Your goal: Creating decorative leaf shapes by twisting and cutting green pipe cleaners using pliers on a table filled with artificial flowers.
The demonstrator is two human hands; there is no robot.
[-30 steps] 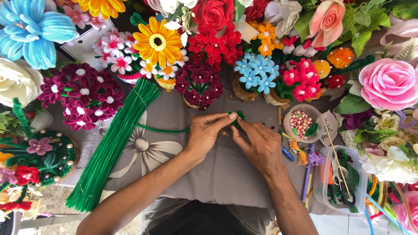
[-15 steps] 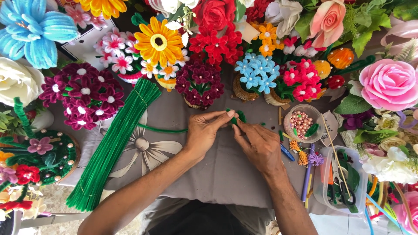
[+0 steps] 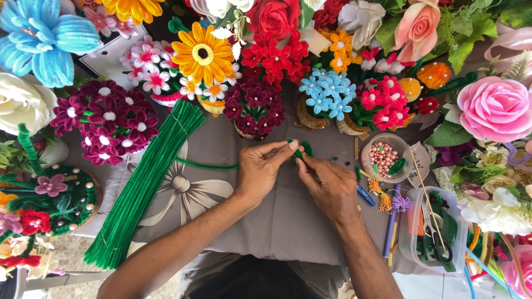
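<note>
fuzzy green stem pinched between two hands

we see both hands meeting over the middle of a grey cloth [image 3: 277,221] printed with a pale bow. the left hand [image 3: 260,171] pinches the tip of a green pipe cleaner piece [image 3: 302,149] between thumb and forefinger; the right hand [image 3: 327,185] closes its fingertips on the same piece from below, so the two hands touch at the fingers. the piece is short, bent and bristly, held just above the cloth, near a dark maroon flower basket [image 3: 255,108].

a single long green pipe cleaner [image 3: 205,165] lies curved on the cloth, running from the left hand toward a thick bundle of green pipe cleaners [image 3: 147,182], straight, plush and bound with thin wire, laid diagonally.

fuzzy handmade blooms ring the work area: a yellow sunflower [image 3: 202,53], small blue flowers [image 3: 330,91] in a woven basket, a satin-looking pink rose [image 3: 495,108], a big blue chenille flower [image 3: 41,39].

right of the hands stands a round clear cup of pinkish beads [image 3: 383,159], glossy and small. beyond it a clear plastic tub [image 3: 435,230] holds scissors; we cannot tell the other tools inside.
</note>
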